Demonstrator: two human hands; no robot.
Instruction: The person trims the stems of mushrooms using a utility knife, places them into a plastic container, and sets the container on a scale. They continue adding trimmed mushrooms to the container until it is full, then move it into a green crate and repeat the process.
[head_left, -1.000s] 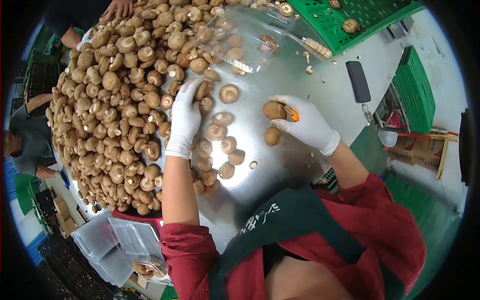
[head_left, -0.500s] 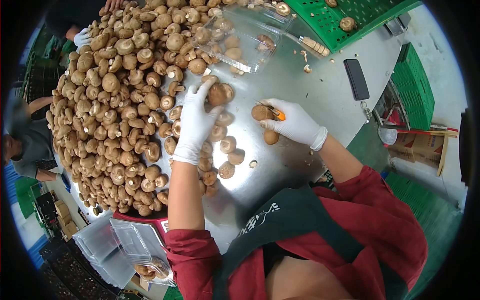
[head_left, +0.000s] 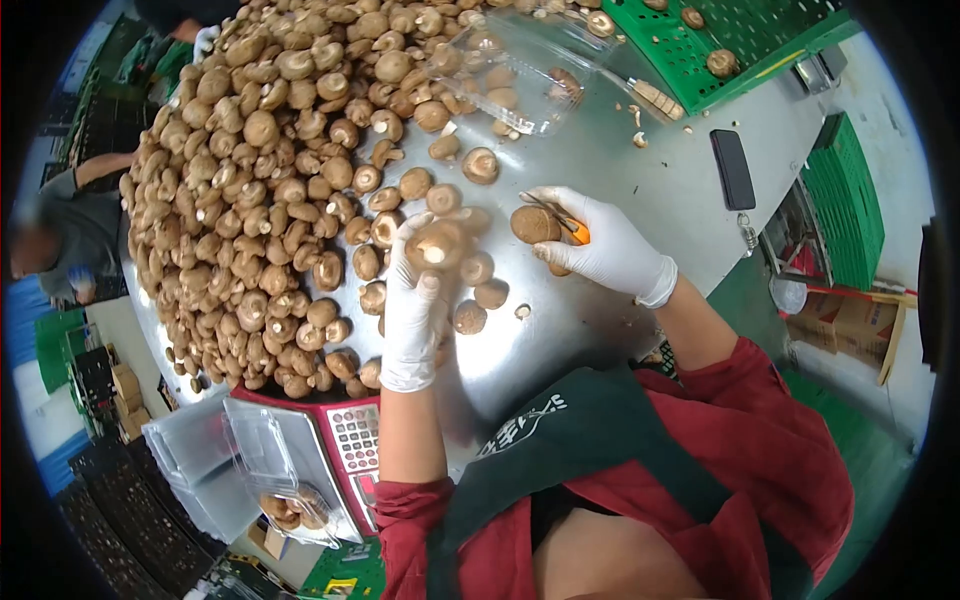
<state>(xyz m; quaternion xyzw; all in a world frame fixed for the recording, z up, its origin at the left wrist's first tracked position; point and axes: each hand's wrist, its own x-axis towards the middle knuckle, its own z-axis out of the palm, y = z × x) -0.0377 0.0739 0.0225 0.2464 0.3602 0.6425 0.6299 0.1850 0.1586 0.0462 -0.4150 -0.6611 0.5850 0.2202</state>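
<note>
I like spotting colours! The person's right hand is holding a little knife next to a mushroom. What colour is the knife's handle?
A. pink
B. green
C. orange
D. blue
C: the bit of the knife that pokes out of the white-gloved right hand is bright orange, right beside the brown mushroom in the same hand.
</note>
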